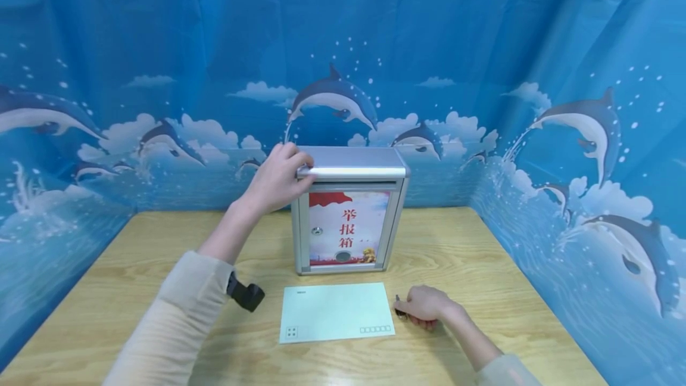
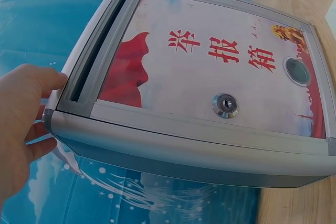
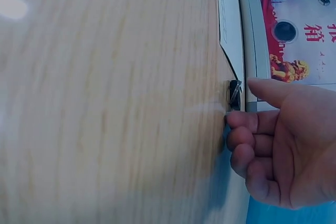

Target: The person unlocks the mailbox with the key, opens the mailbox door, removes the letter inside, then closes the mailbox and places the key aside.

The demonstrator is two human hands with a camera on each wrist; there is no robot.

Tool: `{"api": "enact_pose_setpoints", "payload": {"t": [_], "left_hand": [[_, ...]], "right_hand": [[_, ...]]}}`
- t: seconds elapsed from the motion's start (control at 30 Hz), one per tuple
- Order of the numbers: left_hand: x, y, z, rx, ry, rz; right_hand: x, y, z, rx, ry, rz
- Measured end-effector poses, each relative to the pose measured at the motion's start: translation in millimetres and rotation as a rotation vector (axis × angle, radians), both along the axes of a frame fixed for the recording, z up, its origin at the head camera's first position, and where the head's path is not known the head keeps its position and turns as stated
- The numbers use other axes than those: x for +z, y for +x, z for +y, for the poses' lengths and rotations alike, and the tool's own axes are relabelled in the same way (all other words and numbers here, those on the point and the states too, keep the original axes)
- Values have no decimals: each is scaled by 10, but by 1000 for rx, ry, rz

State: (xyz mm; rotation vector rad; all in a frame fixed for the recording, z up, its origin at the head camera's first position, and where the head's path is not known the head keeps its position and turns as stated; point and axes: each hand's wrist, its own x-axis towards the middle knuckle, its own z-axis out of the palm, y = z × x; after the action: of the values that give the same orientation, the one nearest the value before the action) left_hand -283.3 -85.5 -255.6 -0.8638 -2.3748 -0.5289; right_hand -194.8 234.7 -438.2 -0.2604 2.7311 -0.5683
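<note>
A silver metal letter box (image 1: 396,219) stands upright on the table, with a slot near its top, a round lock (image 2: 226,105) and red characters on its front. My left hand (image 1: 281,177) grips its upper left corner, thumb at the front edge and fingers over the top and side. In front of the box lies a pale green envelope (image 1: 337,311). My right hand (image 1: 426,302) is low at the envelope's right edge. Small keys (image 3: 234,94) with a black part lie right at its thumb and index fingertips, which stand apart, the other fingers loosely curled.
The wooden table (image 1: 455,243) runs up to a blue curtain (image 1: 214,34) printed with dolphins, which hangs behind and along both sides. A black wrist camera (image 1: 246,295) sticks out from my left sleeve above the table.
</note>
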Motion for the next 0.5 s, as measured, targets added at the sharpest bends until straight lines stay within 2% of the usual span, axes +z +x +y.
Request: {"api": "enact_pose_setpoints", "payload": {"t": [0.13,0.27,0.4,0.5], "left_hand": [[-32,6,-15,-20,17,32],[-97,17,-45,-19,82,39],[-187,25,-112,18,148,75],[-257,43,-207,61,159,98]], "right_hand": [[39,22,-11,-35,32,23],[86,17,-16,-56,72,53],[142,-2,5,-61,101,112],[191,-13,37,-63,102,146]]}}
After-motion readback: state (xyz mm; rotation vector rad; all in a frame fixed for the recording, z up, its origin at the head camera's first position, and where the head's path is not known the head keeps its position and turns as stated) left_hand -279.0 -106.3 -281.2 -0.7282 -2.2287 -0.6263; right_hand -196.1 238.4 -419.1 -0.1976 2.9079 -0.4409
